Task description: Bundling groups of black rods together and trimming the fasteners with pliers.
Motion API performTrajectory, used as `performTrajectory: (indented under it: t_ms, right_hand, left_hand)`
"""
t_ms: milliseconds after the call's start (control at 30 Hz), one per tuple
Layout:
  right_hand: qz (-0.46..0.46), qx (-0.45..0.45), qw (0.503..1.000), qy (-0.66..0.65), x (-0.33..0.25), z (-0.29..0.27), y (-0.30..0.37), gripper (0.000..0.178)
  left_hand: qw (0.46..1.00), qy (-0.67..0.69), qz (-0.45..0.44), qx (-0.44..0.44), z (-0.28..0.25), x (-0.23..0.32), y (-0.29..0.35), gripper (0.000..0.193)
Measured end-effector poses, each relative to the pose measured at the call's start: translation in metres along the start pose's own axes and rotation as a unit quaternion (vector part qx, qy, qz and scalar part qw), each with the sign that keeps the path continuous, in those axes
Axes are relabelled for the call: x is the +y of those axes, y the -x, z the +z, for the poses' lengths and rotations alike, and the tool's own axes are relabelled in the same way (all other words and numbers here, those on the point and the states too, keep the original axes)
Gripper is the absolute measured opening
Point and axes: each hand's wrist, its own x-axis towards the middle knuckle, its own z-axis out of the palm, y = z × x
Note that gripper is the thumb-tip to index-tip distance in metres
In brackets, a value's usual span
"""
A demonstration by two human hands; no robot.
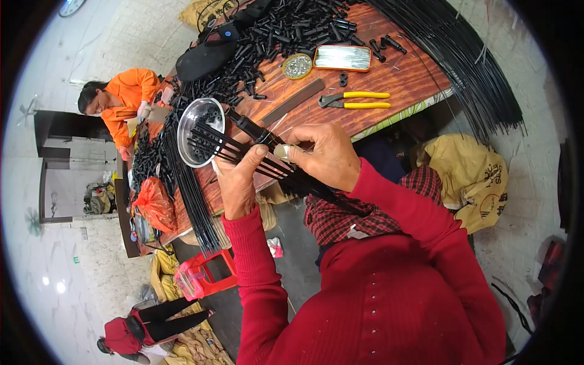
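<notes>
My left hand [239, 182] is closed around a bundle of thin black rods [218, 141], which look like umbrella ribs. The rods fan out over a clear bowl [181, 143] at one end and run down to my lap at the other. A black tubular fitting [248, 126] sticks up from the bundle, between my hands. Close against it, my right hand [327, 156] has its thumb and fingers pinched together. A pale cover [281, 151] sits at the right thumb's tip. Whatever the right fingertips grip is too small to make out.
Yellow-handled pincers [365, 100], a flat bar [295, 101], a tin of thin wires [342, 58] and a round tin [297, 66] lie on the wooden table [420, 82]. Black fittings [292, 27] are heaped behind. Long rods [474, 73] overhang the right. A person in orange [137, 88] works at left.
</notes>
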Motion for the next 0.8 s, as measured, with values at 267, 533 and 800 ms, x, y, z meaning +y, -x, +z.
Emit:
performTrajectory:
  t_ms: [267,533,800]
  right_hand:
    - [-0.062,0.004,0.997,0.053,0.003,-0.004,-0.003,0.014]
    - [0.111,-0.193,0.956,-0.19,0.025,-0.014,-0.015,0.015]
    - [0.114,-0.184,0.945,-0.247,0.028,-0.011,-0.013,0.019]
  left_hand:
    - [0.999,-0.005,0.043,-0.008,0.006,0.0,-0.003,0.039]
    - [0.998,-0.016,-0.035,-0.058,-0.005,0.007,-0.006,0.044]
    - [0.996,0.032,-0.049,-0.068,-0.012,-0.001,-0.009,0.046]
